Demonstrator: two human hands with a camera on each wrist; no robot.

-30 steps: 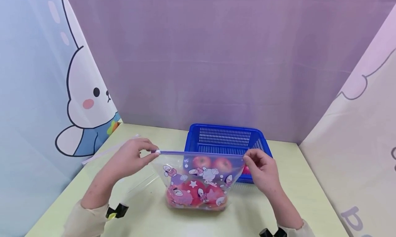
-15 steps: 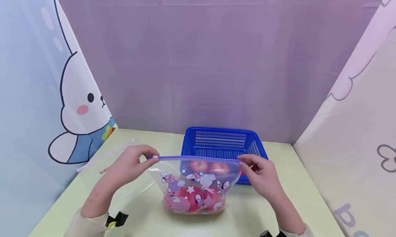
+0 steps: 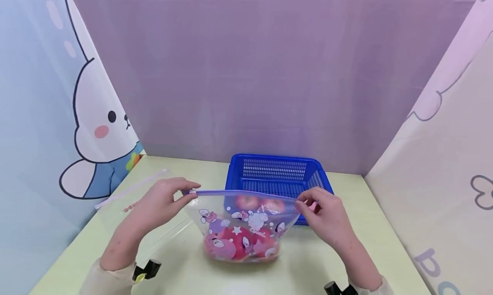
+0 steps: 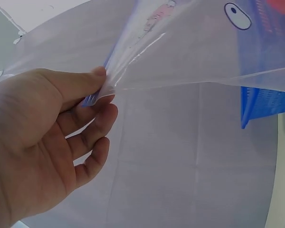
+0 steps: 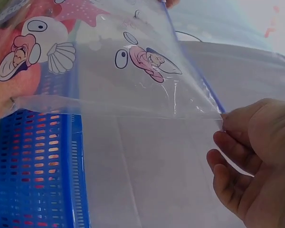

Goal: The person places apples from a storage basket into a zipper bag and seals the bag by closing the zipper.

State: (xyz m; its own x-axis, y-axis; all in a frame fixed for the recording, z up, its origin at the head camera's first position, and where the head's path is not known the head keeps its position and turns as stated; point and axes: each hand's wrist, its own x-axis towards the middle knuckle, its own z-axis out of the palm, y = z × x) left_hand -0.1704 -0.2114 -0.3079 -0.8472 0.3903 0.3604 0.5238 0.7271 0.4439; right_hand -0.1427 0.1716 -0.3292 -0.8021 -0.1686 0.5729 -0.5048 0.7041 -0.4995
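Note:
A clear zip bag [image 3: 246, 231] printed with pink and purple cartoon figures stands on the table, its purple zip strip stretched level along the top. Red apples [image 3: 240, 243] fill its lower part. At the strip's left end, by a small white slider [image 3: 193, 192], my left hand [image 3: 163, 203] pinches the bag between thumb and fingers. The opposite top corner is pinched by my right hand [image 3: 325, 216]. Both wrist views show thumb and forefinger on the bag's corners, with the other fingers loosely bent.
Behind the bag stands a blue plastic basket [image 3: 277, 160], with apples [image 3: 272, 205] showing through the bag at its near side. A second clear zip bag [image 3: 131, 190] lies flat at the left, partly under the left arm. Curtains border the table [image 3: 366, 226].
Both hands keep their pinch on the bag's top corners, and the strip stays stretched. The scene shifts slightly left in the head view as the camera moves.

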